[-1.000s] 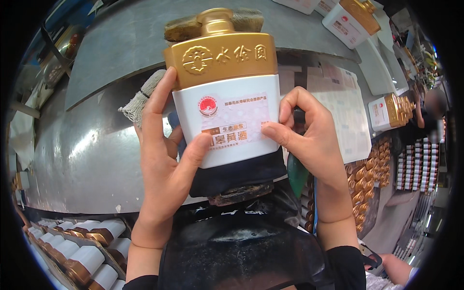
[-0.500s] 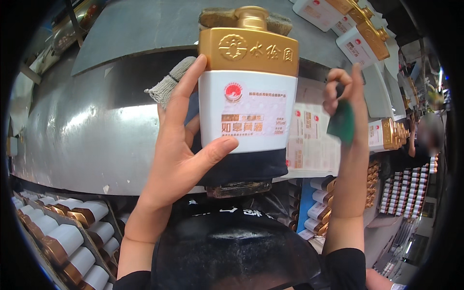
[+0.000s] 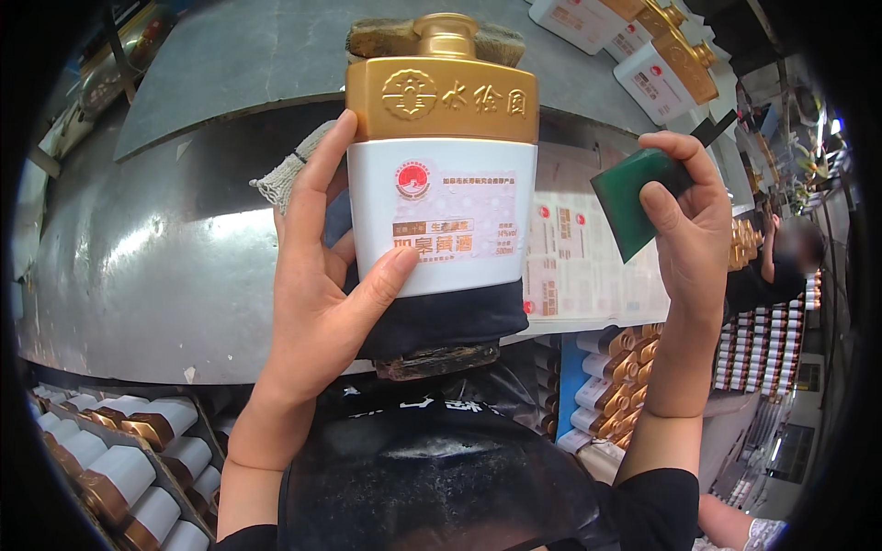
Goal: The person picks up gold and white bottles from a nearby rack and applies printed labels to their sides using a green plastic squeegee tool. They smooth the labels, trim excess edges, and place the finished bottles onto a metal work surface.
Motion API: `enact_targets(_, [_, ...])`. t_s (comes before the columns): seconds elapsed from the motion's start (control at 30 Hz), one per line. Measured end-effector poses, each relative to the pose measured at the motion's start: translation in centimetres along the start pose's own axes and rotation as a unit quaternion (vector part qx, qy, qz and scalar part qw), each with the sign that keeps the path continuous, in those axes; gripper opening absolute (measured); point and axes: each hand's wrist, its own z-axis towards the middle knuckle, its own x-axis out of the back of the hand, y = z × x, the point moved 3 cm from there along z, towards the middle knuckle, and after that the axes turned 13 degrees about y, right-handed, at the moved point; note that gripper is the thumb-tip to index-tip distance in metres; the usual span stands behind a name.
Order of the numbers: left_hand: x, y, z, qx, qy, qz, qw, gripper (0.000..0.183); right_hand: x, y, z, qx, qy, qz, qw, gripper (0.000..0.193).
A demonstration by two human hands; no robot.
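A flat-sided white bottle (image 3: 436, 207) with a gold shoulder and neck lies face up, with a red and gold printed design on its white front. My left hand (image 3: 322, 294) grips its left side, the thumb on the lower front and the fingers along the edge. Dark cloth (image 3: 450, 317) wraps the support under its lower end, and a wooden block (image 3: 381, 39) lies by its neck. To the right of the bottle, my right hand (image 3: 684, 211) pinches a green scraper (image 3: 634, 197) between thumb and fingers, apart from the bottle.
Printed label sheets (image 3: 588, 248) lie right of the bottle; a tied bundle of whitish yarn (image 3: 292, 170) sits behind my left hand. More bottles (image 3: 657, 78) stand at the far right of the metal table (image 3: 147, 266). Crates of bottles (image 3: 119, 450) are below left. Another person (image 3: 781, 257) works at right.
My right hand has turned the green scraper so that its blade now points left toward the bottle. My left hand keeps its grip, and the whole view has shifted slightly.
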Motion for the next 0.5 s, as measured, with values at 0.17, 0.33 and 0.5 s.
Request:
enact_targets(0.17, [0.2,0.0,0.0,-0.018,-0.006,0.005,1.0,0.078,-0.7,0.4,-0.3,-0.024,-0.024,0.033,0.999,0.035])
enact_targets(0.33, [0.0,0.4,0.0,0.011,0.03,-0.016,0.999,0.078,-3.1,2.1,-2.1,-0.158,-0.09,0.035,0.983,0.027])
enact_targets(0.5, [-0.9,0.5,-0.1,-0.002,0.067,0.079,0.995,0.075,-6.5,2.9,-2.9,-0.065,-0.068,-0.115,0.989,0.035])
